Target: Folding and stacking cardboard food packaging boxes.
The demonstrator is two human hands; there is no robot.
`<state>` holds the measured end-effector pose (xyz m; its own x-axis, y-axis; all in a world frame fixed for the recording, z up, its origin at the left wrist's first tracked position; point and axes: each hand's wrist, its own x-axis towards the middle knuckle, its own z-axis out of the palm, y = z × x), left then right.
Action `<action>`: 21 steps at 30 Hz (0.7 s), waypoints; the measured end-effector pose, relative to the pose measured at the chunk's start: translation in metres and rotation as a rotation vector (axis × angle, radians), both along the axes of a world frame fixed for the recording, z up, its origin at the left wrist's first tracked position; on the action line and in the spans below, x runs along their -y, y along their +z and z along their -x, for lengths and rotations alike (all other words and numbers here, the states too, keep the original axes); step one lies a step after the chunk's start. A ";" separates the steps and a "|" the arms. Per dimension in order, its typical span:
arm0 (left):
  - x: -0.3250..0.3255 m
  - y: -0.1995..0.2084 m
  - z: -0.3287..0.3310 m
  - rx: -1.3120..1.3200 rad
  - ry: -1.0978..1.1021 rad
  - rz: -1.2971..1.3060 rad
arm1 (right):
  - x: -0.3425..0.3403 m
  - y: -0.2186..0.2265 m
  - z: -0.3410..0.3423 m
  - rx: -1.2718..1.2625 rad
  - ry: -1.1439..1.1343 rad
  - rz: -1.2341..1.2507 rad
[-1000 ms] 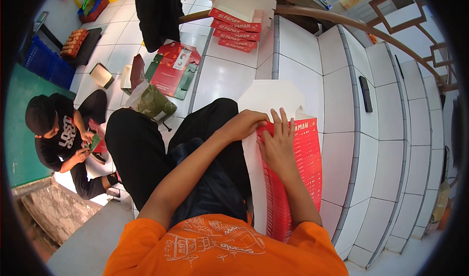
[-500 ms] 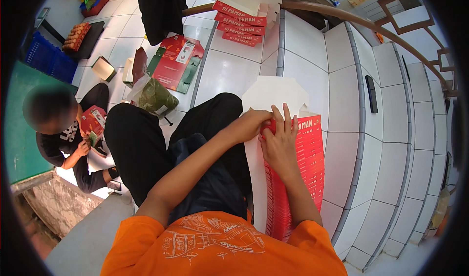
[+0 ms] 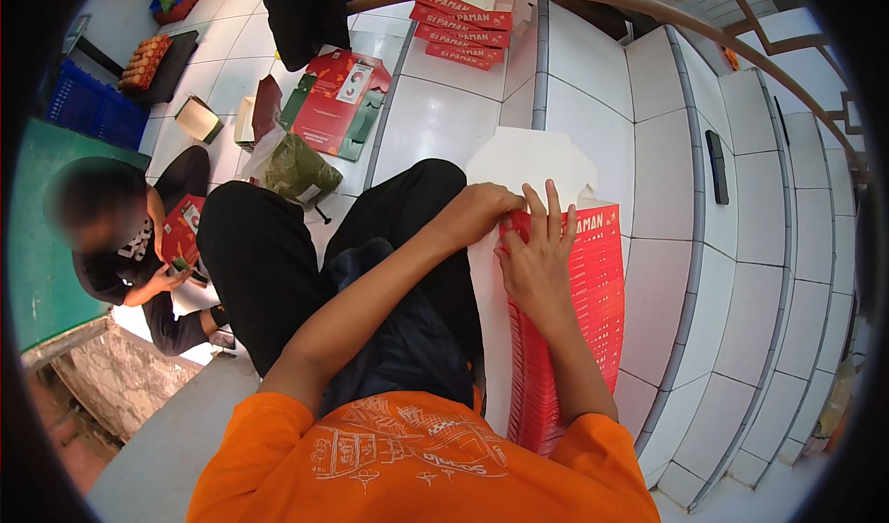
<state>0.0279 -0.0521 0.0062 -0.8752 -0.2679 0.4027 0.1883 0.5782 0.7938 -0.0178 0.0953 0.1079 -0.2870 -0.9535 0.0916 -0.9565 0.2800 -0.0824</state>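
White tiled steps (image 3: 667, 162) climb to the right, and a tall stack of flat red cartons (image 3: 579, 338) stands on edge beside the person's knee. Right hand (image 3: 535, 259) lies spread flat on the stack's top, fingers splayed. Left hand (image 3: 477, 213) curls in a pinch on the white carton blank (image 3: 528, 162) at the stack's near corner — the sheet partly lifted. Pulling too hard could likely drag neighbouring cartons along, or tip the stack off the step edge.
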 end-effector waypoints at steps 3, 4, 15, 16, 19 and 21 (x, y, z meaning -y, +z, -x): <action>-0.005 -0.004 -0.004 0.053 0.006 -0.118 | -0.001 -0.003 0.001 0.008 -0.001 0.001; -0.007 -0.003 -0.004 0.093 -0.003 -0.199 | -0.002 -0.004 0.002 -0.004 -0.001 0.010; -0.011 0.003 -0.002 0.023 -0.005 -0.375 | -0.001 0.000 -0.001 -0.027 -0.011 0.020; -0.013 0.001 -0.003 0.024 -0.006 -0.376 | -0.002 -0.002 -0.001 -0.014 -0.014 0.008; -0.007 0.005 -0.002 0.047 -0.050 -0.245 | -0.005 -0.005 0.003 -0.005 -0.015 0.010; 0.001 0.011 0.001 0.070 -0.092 -0.129 | -0.007 -0.002 0.005 -0.007 -0.010 0.009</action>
<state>0.0270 -0.0531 0.0173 -0.9231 -0.2310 0.3075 0.1774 0.4537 0.8733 -0.0227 0.1019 0.1063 -0.2961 -0.9496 0.1026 -0.9541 0.2890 -0.0783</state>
